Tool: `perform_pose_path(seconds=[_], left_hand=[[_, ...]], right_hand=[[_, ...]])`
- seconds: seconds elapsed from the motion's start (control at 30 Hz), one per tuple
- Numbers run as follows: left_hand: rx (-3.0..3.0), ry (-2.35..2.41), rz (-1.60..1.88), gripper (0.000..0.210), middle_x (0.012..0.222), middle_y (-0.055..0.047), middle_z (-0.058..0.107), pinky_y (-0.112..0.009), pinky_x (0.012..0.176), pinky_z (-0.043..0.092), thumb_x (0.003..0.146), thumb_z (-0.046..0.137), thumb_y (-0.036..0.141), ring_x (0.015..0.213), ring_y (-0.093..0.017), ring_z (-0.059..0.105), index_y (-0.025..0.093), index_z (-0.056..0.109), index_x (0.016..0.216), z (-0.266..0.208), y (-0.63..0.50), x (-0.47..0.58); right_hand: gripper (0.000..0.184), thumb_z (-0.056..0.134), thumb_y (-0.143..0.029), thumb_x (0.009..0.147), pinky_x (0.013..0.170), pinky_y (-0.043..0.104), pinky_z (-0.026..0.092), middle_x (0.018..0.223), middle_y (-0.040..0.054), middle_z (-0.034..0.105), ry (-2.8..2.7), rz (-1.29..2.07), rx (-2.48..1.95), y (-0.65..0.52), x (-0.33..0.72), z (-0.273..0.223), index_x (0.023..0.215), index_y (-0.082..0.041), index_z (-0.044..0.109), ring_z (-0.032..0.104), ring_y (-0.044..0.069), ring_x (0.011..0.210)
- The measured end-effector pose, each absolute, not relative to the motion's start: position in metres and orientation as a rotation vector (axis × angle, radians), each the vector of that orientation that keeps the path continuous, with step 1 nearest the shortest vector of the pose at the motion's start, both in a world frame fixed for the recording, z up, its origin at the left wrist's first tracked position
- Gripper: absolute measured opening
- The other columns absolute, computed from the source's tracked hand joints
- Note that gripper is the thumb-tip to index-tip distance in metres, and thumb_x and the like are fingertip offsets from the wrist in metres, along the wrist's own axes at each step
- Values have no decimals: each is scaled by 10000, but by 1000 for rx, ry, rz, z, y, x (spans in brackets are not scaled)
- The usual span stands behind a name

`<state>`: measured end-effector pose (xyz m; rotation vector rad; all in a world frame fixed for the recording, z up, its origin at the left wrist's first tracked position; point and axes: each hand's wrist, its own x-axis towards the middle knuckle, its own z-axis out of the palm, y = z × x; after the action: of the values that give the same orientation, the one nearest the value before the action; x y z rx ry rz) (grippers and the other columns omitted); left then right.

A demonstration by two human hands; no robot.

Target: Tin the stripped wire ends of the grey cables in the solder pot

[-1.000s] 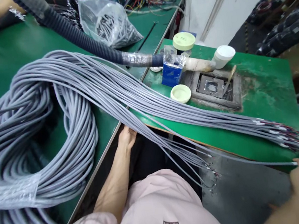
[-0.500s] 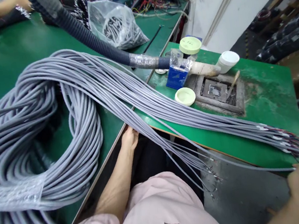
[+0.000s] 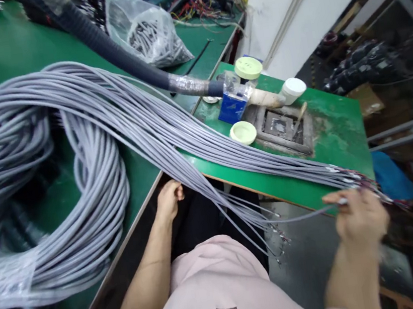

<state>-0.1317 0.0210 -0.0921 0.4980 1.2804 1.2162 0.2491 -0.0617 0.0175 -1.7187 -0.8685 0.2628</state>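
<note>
My right hand [image 3: 362, 215] grips a single grey cable [image 3: 306, 216] close to its end, where a small whitish piece shows at the fingers. Behind that hand, stripped ends with thin coloured wires [image 3: 362, 184] fan out from the main bundle of grey cables [image 3: 221, 147]. My left hand [image 3: 170, 198] is curled closed just off the table edge, below the bundle, and nothing shows sticking out of it. A smaller group of cable ends [image 3: 252, 214] hangs over my lap. To the left lies the large coil of grey cable [image 3: 107, 182], wrapped with clear film [image 3: 13, 281].
A dark flexible hose [image 3: 120, 49] crosses above the table to a blue box [image 3: 232, 106]. Around a recessed metal pot [image 3: 279, 127] stand a pale green lid [image 3: 243, 133] and a white cup [image 3: 293, 90]. A clear bag of short pieces [image 3: 152, 35] lies behind.
My right hand has drawn the single cable's end leftward, and its slack has shortened. My left hand has come slightly away from the bundle. The view has shifted right.
</note>
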Motion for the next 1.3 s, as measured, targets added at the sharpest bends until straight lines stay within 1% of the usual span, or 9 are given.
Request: perform_pose_path(seconds=[0.1, 0.2, 0.33, 0.43, 0.53, 0.7, 0.83, 1.0, 1.3], left_hand=[[631, 1176, 971, 305, 312, 29, 431, -198, 360, 253, 581, 740, 254, 296, -62, 348, 158, 509, 406, -84, 2, -137], [933, 943, 641, 307, 351, 2, 514, -201, 427, 345, 678, 733, 342, 338, -70, 427, 133, 606, 493, -62, -9, -137], [1004, 825, 762, 279, 593, -24, 663, -223, 530, 440, 663, 778, 375, 521, -103, 561, 126, 716, 774, -19, -8, -104], [958, 799, 929, 339, 689, -12, 672, -217, 607, 463, 648, 798, 377, 623, -99, 586, 140, 704, 872, 4, 2, -60], [912, 728, 1005, 370, 714, -10, 665, -223, 616, 475, 648, 791, 433, 627, -95, 584, 141, 662, 833, 14, 13, -24], [1037, 740, 1100, 332, 682, -10, 643, -245, 627, 481, 781, 665, 478, 639, -113, 594, 150, 627, 811, 9, 20, -6], [1547, 971, 1174, 223, 797, -37, 676, -305, 732, 464, 844, 618, 370, 760, -154, 598, 166, 654, 927, -9, 23, -11], [2095, 1118, 1007, 190, 946, -53, 698, -376, 823, 385, 897, 554, 340, 914, -204, 574, 189, 646, 968, -29, 27, -19], [2223, 1046, 904, 257, 964, -47, 687, -377, 841, 332, 922, 514, 404, 937, -191, 553, 197, 629, 1022, -31, 28, -22]], right_hand=[[272, 666, -441, 765, 501, 286, 457, 506, -29, 538, -1059, 683, -1498, -33, 218, 17, 696, -188, 593, 537, 138, 472], [233, 639, -393, 821, 446, 218, 397, 504, -46, 535, -1213, 852, -1387, -9, 193, 23, 722, -183, 613, 482, 92, 442], [218, 606, -358, 856, 436, 200, 370, 502, -50, 537, -1356, 984, -1312, 1, 166, 33, 718, -189, 605, 464, 78, 431], [222, 586, -352, 866, 444, 206, 369, 499, -51, 530, -1451, 1016, -1301, 0, 152, 37, 713, -191, 590, 457, 80, 431], [240, 557, -331, 881, 480, 213, 383, 516, -52, 513, -1555, 979, -1318, -3, 144, 39, 683, -194, 557, 462, 83, 459], [246, 532, -313, 888, 499, 217, 367, 538, -52, 499, -1693, 851, -1386, 0, 150, 51, 671, -197, 530, 456, 87, 481], [261, 540, -304, 868, 517, 234, 330, 512, -50, 480, -1852, 600, -1501, 33, 162, 71, 633, -192, 521, 423, 92, 481], [274, 522, -255, 812, 557, 255, 292, 506, -23, 487, -2117, 447, -1590, 99, 164, 80, 549, -187, 486, 431, 117, 536], [228, 500, -251, 811, 563, 273, 244, 620, 29, 588, -2579, 277, -1762, 161, 139, 64, 659, -155, 641, 462, 145, 594]])
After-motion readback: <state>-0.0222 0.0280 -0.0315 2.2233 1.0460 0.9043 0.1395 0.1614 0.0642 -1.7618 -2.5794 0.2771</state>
